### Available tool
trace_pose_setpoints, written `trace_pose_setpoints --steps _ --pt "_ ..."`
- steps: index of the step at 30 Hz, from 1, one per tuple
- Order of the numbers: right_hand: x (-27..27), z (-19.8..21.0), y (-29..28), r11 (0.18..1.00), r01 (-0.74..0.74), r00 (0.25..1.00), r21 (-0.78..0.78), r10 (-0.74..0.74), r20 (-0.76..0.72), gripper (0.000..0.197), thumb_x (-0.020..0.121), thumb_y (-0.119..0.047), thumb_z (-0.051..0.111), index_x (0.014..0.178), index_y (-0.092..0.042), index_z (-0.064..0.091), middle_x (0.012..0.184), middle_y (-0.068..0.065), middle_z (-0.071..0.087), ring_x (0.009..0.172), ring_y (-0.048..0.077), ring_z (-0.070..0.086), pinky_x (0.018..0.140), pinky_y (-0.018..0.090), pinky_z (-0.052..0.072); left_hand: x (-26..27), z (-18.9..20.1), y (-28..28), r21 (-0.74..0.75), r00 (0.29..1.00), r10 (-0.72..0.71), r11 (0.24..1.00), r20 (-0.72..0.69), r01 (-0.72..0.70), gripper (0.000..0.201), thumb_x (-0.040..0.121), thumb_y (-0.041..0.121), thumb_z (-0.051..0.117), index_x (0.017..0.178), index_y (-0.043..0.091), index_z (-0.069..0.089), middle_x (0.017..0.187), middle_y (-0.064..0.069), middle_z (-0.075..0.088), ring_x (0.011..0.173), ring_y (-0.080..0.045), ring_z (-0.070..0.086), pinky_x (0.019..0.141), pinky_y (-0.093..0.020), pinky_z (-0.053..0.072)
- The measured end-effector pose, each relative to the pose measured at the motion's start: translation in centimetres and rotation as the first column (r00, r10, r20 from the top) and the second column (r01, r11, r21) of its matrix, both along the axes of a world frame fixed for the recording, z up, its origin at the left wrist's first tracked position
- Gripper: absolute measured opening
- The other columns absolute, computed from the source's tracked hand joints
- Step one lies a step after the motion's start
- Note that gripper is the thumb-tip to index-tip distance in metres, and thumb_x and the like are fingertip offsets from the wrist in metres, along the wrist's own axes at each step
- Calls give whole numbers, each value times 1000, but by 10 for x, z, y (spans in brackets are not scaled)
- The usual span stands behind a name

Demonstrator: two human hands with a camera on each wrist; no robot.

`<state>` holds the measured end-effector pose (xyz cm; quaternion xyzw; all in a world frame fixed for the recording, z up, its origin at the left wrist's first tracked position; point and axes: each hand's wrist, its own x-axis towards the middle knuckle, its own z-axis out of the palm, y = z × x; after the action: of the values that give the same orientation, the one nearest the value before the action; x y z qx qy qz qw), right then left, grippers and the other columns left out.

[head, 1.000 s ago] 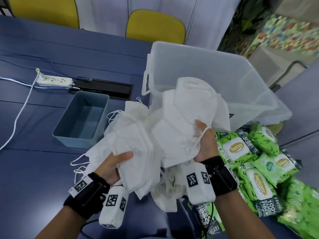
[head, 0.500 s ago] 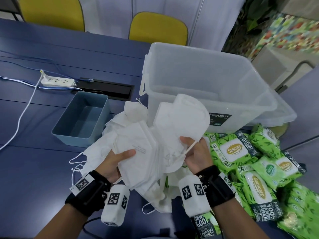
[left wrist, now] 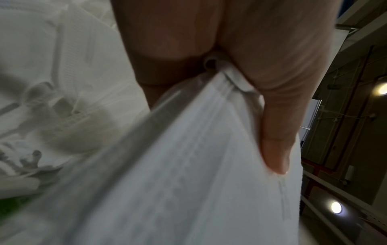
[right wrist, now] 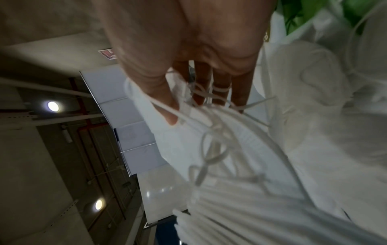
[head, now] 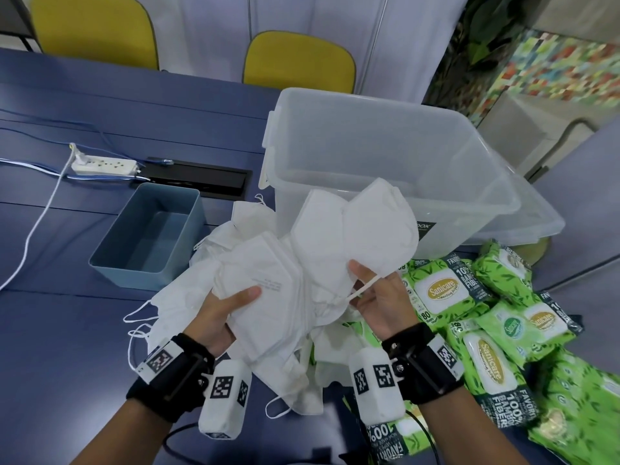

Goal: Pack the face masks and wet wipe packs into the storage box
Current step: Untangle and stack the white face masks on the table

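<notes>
A big bundle of white face masks [head: 278, 286] is held up in front of the clear storage box [head: 379, 169]. My left hand [head: 228, 310] grips a stack of them, thumb on top [left wrist: 276, 149] over the masks [left wrist: 188, 182]. My right hand [head: 372, 293] holds another bunch that fans up to the box's near wall, with ear loops [right wrist: 209, 132] tangled round its fingers [right wrist: 240, 92]. Green wet wipe packs [head: 446, 290] lie piled on the table to the right. The box looks empty.
A small blue-grey open bin [head: 151, 236] stands left of the masks. A white power strip [head: 104, 164] with cables and a black table hatch [head: 201, 179] lie behind it. Two yellow chairs [head: 298, 58] stand beyond the blue table [head: 67, 330].
Both hands have lowered the mask bundle and drawn it back toward me from the box's rim. More wipe packs now show at the right.
</notes>
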<state>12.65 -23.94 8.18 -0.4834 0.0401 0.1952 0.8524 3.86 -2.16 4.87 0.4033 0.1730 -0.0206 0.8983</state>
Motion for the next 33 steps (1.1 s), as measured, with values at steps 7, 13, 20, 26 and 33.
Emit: trace_pose_setpoints --steps 7,13,20,26,33 --pt "-3 -12 5 979 -63 997 -191 52 -62 56 71 11 68 124 2 51 115 22 64 88 28 63 63 34 55 -1 -9 -8 -85 999 22 996 -47 -26 104 24 32 99 117 9 61 110 -11 71 96 -23 70 67 -34 59" --pt "13 -6 -11 986 153 987 -63 -156 -43 57 59 -10 80 111 -8 57 105 8 69 88 26 64 73 35 53 0 -14 9 -167 994 70 982 -86 -83 87 26 33 99 106 9 74 115 -11 69 102 -24 68 74 -36 59" --pt "24 7 -18 989 127 992 73 -126 -21 59 60 -16 83 114 -7 60 87 1 72 88 20 67 101 61 38 9 -7 21 136 975 199 973 -94 -186 61 57 27 86 112 9 65 114 -11 70 94 -19 71 66 -27 58" --pt "11 6 14 958 119 987 -261 -85 138 42 71 -14 80 109 -11 60 104 3 71 101 20 66 88 31 53 21 13 -8 268 996 -1 963 -86 24 85 49 42 92 120 7 60 112 -10 71 103 -25 68 79 -33 58" --pt "18 -1 14 942 175 984 -287 -163 67 30 86 2 60 112 -14 61 112 3 69 106 21 64 89 37 52 20 5 -11 339 988 82 940 -129 -34 62 62 15 87 117 6 62 108 -8 72 101 -23 69 88 -38 55"
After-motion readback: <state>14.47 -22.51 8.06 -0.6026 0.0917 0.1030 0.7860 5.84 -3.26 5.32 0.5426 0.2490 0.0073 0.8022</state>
